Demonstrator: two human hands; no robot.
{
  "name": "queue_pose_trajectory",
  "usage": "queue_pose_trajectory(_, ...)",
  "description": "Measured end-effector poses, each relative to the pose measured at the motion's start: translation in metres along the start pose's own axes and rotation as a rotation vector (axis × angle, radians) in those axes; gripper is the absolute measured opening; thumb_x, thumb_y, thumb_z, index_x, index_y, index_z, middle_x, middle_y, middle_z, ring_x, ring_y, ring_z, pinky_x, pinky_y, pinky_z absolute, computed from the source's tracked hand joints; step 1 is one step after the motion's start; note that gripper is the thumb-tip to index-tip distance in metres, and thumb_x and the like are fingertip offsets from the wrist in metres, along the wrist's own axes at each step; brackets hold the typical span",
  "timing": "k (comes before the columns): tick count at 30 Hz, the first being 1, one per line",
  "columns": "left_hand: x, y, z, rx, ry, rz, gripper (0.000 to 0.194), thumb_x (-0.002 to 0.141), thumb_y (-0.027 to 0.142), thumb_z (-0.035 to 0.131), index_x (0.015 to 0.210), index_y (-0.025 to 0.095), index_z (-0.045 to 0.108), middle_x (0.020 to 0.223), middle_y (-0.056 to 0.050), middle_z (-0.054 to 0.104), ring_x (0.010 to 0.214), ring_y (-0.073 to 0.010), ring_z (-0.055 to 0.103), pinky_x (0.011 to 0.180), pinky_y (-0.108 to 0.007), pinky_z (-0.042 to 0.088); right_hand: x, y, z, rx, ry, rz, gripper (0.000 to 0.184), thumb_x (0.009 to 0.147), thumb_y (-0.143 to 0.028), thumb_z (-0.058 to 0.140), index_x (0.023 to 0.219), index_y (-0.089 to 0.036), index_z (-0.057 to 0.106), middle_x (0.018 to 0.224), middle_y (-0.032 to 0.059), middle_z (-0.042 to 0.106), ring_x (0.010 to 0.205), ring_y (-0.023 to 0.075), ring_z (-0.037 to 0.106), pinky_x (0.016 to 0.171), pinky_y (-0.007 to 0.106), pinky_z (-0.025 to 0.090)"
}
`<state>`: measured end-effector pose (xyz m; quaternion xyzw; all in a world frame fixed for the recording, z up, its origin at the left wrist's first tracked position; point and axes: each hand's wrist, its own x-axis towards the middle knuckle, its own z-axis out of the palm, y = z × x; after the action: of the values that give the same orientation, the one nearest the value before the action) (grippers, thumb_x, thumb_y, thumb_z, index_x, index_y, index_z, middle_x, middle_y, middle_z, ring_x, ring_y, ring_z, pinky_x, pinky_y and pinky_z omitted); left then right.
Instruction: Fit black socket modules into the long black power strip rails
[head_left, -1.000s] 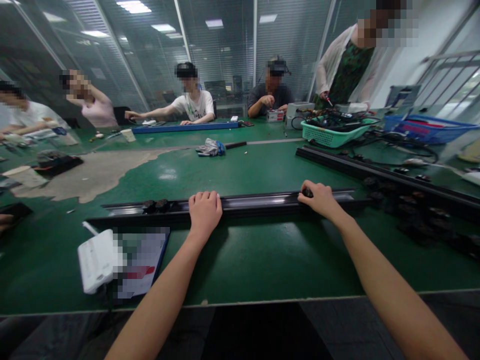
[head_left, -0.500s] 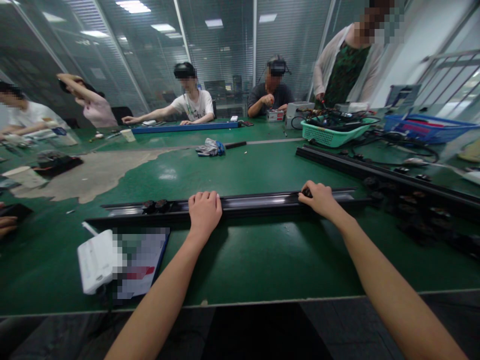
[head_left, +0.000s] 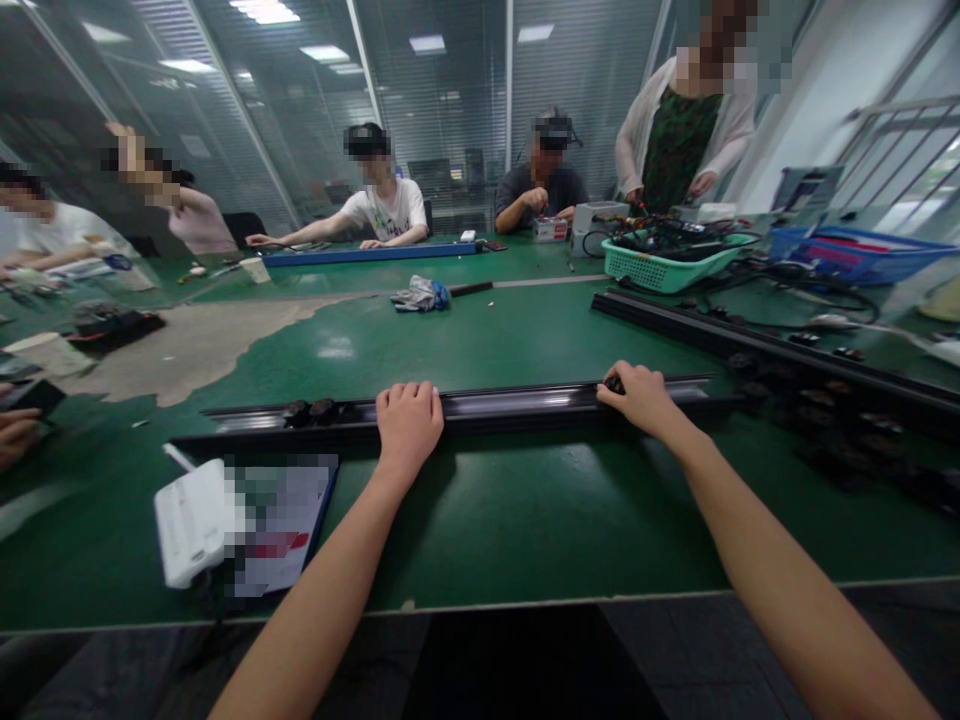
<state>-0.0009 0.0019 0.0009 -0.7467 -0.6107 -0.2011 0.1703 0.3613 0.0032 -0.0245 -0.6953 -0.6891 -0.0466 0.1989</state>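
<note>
A long black rail with a shiny inner channel (head_left: pixel 510 403) lies across the green table in front of me. My left hand (head_left: pixel 410 420) is wrapped over its middle, fingers on the far edge. Toward the rail's right end, my right hand (head_left: pixel 634 393) pinches a small round black part (head_left: pixel 614 384) at the channel; most of that part is hidden by the fingers. Two similar black parts (head_left: pixel 310 411) sit in the channel left of my left hand.
A white box (head_left: pixel 193 522) and a sheet with a blue edge (head_left: pixel 281 530) lie near the front left. More black rails (head_left: pixel 720 335) and dark round parts (head_left: pixel 832 415) are at the right. Behind stand a green basket (head_left: pixel 667 268) and a blue basket (head_left: pixel 862 257). Co-workers sit around.
My hands and the rail have stayed in place. The standing person at the back right has shifted left. A co-worker's hand at the left edge has come further into view with a dark object.
</note>
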Motion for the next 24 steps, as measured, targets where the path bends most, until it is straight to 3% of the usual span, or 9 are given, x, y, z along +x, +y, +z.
queue_pose_trajectory(24,0.0,0.0009,-0.0017,0.039,0.0,0.005,0.036,0.099,0.031,0.03,0.094,0.02,0.065,0.1,-0.012,0.069,0.101,-0.0289,0.055,0.091,-0.044,0.033,-0.0021,0.0034,-0.0059,0.018,-0.009,0.067,0.024,0.083,-0.044,0.049,0.09,-0.021,0.056,0.089,0.0102,0.067,0.086,0.0285,0.057,0.075,0.037,0.033)
